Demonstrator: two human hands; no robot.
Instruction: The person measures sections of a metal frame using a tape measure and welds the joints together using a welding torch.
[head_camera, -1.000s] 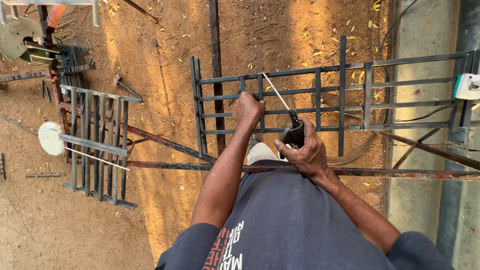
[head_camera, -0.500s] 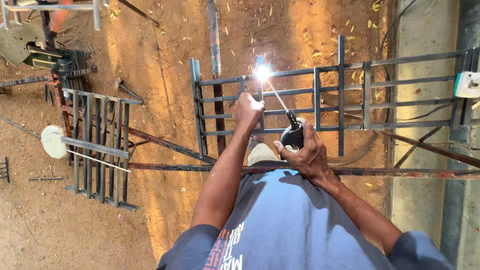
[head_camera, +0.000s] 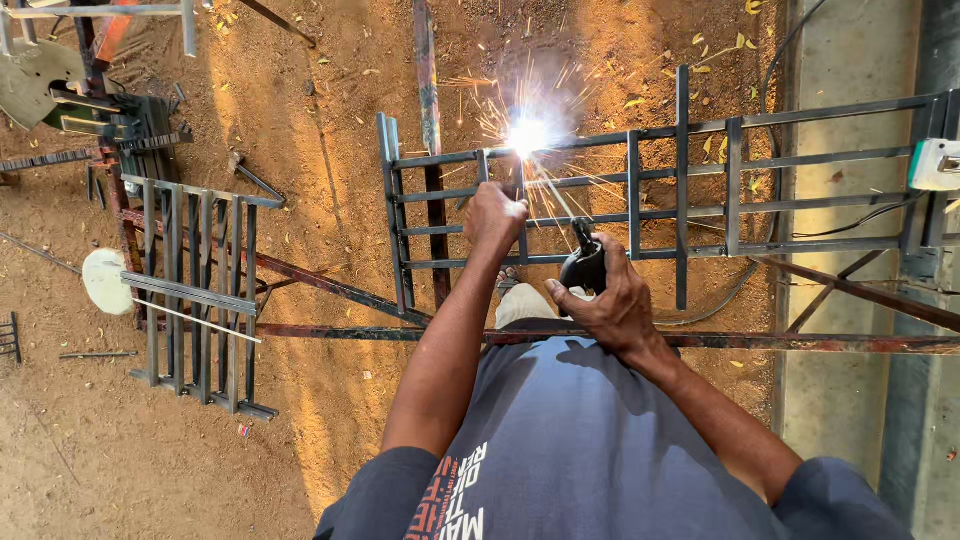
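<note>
The right hand (head_camera: 612, 300) is wrapped tight around the black electrode holder (head_camera: 583, 262), whose thin rod runs up and left to a bright spark burst (head_camera: 528, 135) on the top rail of the dark steel grille (head_camera: 680, 190). The left hand (head_camera: 494, 217) is closed on 1 upright bar of that grille, just below the sparks and just left of the holder. A second, smaller grille (head_camera: 195, 290) lies well apart on the sandy ground (head_camera: 320, 120) to the left.

Open-air welding yard; bare dirt ground (head_camera: 330, 130), steel grille frames (head_camera: 700, 190) lying about; sparks (head_camera: 528, 135) flying off a joint.
</note>
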